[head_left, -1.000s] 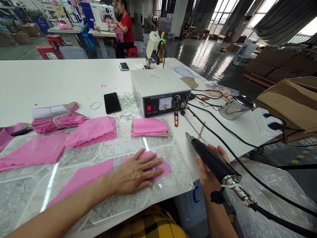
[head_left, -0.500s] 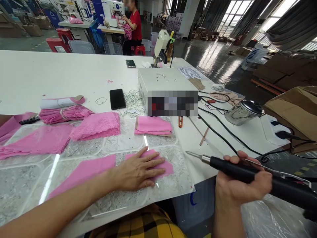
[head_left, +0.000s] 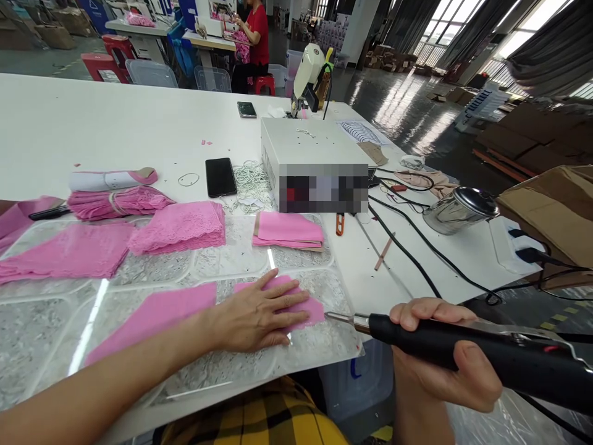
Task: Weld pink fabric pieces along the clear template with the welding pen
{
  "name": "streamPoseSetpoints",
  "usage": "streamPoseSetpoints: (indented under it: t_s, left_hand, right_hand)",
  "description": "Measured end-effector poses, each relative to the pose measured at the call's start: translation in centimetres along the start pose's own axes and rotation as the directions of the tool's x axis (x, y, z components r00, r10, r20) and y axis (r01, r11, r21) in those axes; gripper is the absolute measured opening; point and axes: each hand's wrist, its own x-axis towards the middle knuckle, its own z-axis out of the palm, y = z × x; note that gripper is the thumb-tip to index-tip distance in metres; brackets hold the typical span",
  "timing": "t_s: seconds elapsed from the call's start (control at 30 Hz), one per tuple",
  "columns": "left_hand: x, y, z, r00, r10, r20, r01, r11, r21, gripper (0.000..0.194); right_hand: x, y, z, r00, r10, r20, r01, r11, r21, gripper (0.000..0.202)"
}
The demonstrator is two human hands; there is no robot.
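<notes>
Pink fabric piece point(head_left: 315, 312) lies flat on the marbled mat point(head_left: 315, 353), on the near side of the pale metal box point(head_left: 319, 139), with much of it hidden under the left hand point(head_left: 259, 314). That hand is palm down with its fingers spread, pressing and grasping nothing. At the piece's right edge is the metal tip point(head_left: 340, 317) of a black handpiece point(head_left: 532, 364); whether it touches the fabric or sits just beside it, I cannot tell. The right hand point(head_left: 454, 378) has its grip wrapped around the handpiece's body, nearer the person than the box and to the box's right. The step in hand looks like lining the tip up with the fabric's edge; the next move would call for firm pressure from the left palm and a steady, low approach with the tip, keeping it clear of the spread fingers. Farther out, a folded pink stack point(head_left: 290, 232) rests close in front of the box, a lace stack point(head_left: 180, 228) lies to the box's left and nearer, orange snips point(head_left: 340, 224) sit by its front, and a lidded jar point(head_left: 456, 213) stands right of it on the worktop point(head_left: 139, 130)
</notes>
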Motion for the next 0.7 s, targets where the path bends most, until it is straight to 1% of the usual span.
streamPoseSetpoints:
  t_s: [0.13, 0.3, 0.5, 0.7]
  left_hand:
    - [0.09, -0.08, -0.12, 1.0, 0.005, 0.027, -0.005, 1.0, -0.02, 0.048]
    - [0.07, -0.06, -0.13, 0.999, 0.001, 0.04, 0.0, 1.0, -0.019, 0.048]
    - [-0.07, -0.11, 0.07, 1.0, -0.002, 0.029, 0.005, 0.997, -0.073, 0.047]
    - [0.0, -0.21, 0.13, 1.0, 0.001, 0.024, 0.0, 0.998, -0.056, 0.048]
  right_hand:
    - [0.37, 0.24, -0.16, 0.998, -0.044, 0.043, 0.04, 0.994, 0.098, 0.021]
    - [0.36, 0.29, 0.15, 0.998, -0.028, 0.059, 0.018, 0.987, 0.161, 0.021]
    - [0.27, 0.21, 0.2, 0.996, -0.034, 0.085, 0.019, 0.986, 0.168, 0.02]
    - [0.42, -0.08, 0.71, 0.996, -0.034, 0.077, 0.022, 0.987, 0.159, 0.016]
